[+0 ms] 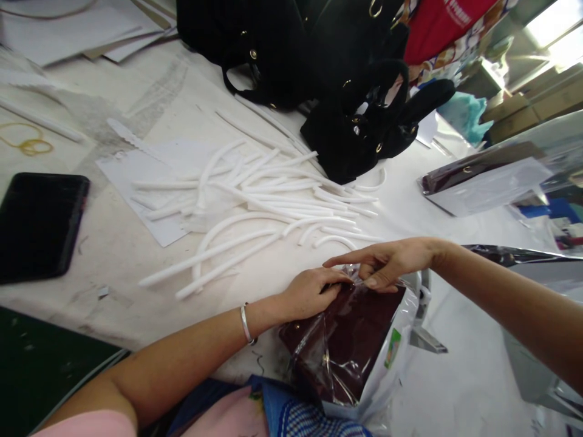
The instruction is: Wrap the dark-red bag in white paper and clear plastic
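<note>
A dark maroon bag (359, 340) in clear plastic wrap lies near the table's front edge, with white sheet material along its right side and a green sticker on it. My left hand (314, 292), with a silver bracelet at the wrist, rests on the bag's upper left part, its fingers pressed on the wrap. My right hand (387, 264) is at the bag's top edge, index finger stretched to the left, thumb and other fingers bent together on the plastic. The fingertips of both hands are close to each other. A metal tool (428, 340) lies partly hidden right of the bag.
White flexible rods (264, 200) are piled mid-table. Black bags (291, 54) stand at the back. A black tablet-like object (40, 224) lies at the left. Another wrapped maroon bag (487, 176) is at the right.
</note>
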Action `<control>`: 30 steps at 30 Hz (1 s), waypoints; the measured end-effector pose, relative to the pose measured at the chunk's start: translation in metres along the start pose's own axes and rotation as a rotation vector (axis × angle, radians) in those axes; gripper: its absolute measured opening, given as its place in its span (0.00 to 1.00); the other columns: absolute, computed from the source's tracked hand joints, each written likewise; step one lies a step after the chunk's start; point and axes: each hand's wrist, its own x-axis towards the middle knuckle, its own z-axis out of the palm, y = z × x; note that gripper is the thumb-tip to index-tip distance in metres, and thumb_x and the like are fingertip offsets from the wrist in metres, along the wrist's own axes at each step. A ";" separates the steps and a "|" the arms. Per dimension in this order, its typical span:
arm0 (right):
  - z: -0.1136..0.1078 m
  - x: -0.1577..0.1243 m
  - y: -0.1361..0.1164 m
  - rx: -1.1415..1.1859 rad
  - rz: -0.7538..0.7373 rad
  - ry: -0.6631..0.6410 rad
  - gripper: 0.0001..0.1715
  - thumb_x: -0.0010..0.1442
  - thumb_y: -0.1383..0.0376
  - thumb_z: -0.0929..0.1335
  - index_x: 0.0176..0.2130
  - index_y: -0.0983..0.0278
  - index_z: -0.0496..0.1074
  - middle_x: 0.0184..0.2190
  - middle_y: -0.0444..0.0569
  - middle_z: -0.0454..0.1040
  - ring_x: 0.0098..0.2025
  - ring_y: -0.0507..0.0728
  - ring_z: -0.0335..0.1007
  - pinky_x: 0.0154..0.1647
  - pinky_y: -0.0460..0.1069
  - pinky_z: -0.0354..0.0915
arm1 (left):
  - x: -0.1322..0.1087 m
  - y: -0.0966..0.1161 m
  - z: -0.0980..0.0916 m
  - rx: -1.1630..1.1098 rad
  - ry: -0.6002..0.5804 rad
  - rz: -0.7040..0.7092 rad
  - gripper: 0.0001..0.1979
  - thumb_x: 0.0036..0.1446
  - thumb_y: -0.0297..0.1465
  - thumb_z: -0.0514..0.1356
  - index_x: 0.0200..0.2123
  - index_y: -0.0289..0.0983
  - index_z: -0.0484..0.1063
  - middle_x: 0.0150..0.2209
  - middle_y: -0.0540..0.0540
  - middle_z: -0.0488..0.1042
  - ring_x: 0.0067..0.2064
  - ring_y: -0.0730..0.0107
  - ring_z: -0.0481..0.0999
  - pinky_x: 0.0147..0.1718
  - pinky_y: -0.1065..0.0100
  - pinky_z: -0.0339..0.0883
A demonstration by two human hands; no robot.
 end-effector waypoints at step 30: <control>-0.007 0.033 -0.016 -0.484 0.656 0.267 0.43 0.47 0.52 0.76 0.59 0.64 0.70 0.20 0.45 0.75 0.23 0.57 0.73 0.24 0.49 0.66 | 0.003 0.000 0.008 -0.052 0.046 -0.131 0.12 0.61 0.37 0.63 0.47 0.46 0.80 0.48 0.51 0.80 0.50 0.63 0.78 0.52 0.66 0.70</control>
